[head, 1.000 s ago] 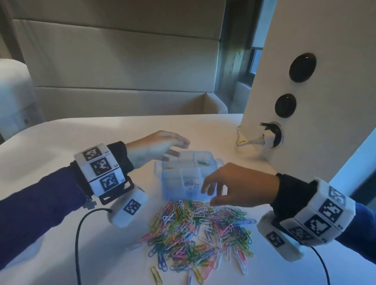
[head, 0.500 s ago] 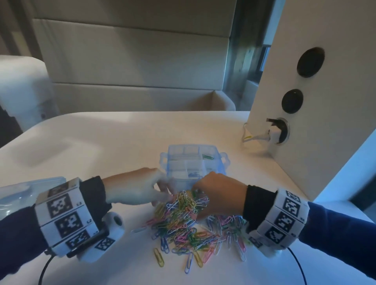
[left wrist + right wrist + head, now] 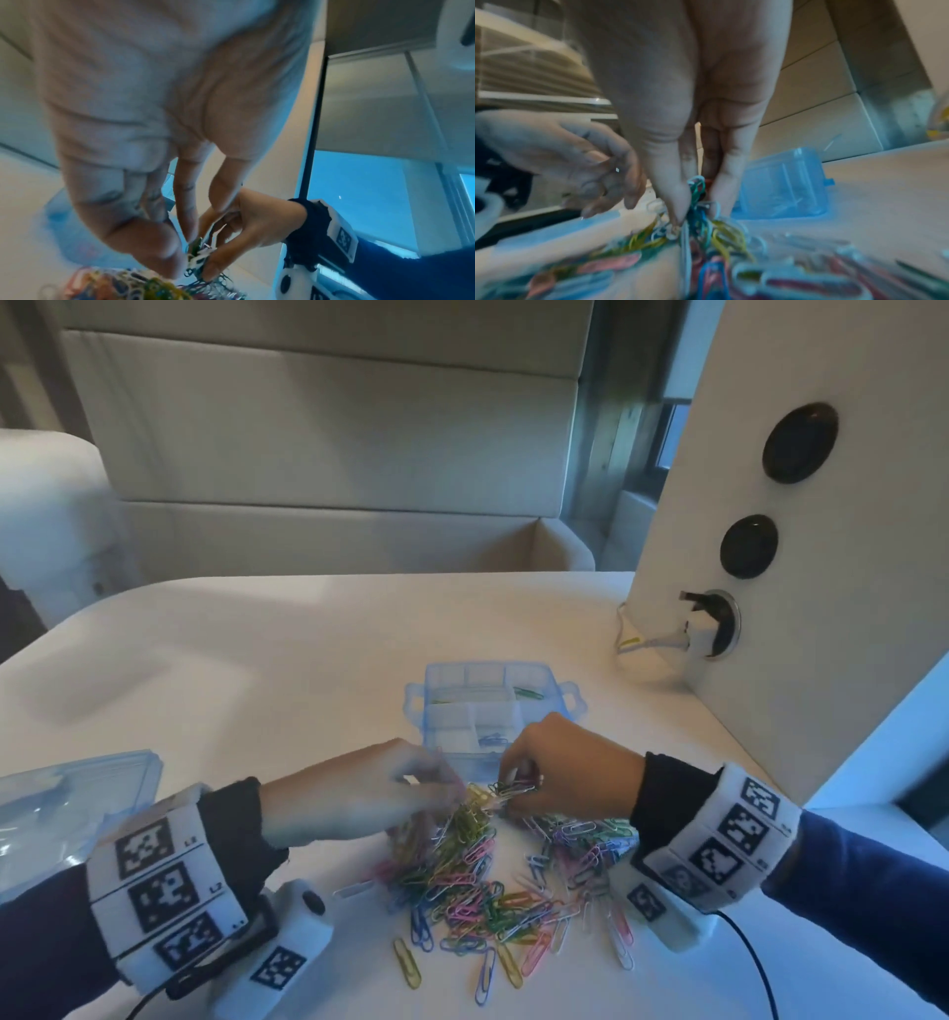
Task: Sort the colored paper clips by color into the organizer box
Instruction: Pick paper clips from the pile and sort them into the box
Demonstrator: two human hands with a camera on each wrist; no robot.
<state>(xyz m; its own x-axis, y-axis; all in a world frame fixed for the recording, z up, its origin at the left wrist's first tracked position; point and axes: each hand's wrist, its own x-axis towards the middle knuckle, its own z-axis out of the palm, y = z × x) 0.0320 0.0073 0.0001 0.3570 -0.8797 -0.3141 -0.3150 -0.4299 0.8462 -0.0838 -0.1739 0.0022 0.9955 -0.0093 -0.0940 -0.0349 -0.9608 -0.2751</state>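
A pile of coloured paper clips (image 3: 477, 886) lies on the white table, just in front of the clear blue organizer box (image 3: 493, 706). The box stands open, with a few clips in its compartments. My right hand (image 3: 506, 788) pinches a tangled clump of clips (image 3: 696, 194) and holds it just above the pile's far edge. My left hand (image 3: 454, 791) meets it from the left, blurred by motion. Its thumb and forefinger close on the same clump (image 3: 197, 251). More clips hang from the clump down to the pile.
A clear plastic lid (image 3: 77, 814) lies at the table's left edge. A white column (image 3: 796, 567) with round sockets and a plugged-in cable (image 3: 662, 639) stands at the right, behind the box. Cushioned seating lines the back.
Both hands came down from over the box to the pile. My right hand has lifted a tangled clump and my left hand has closed in on it.
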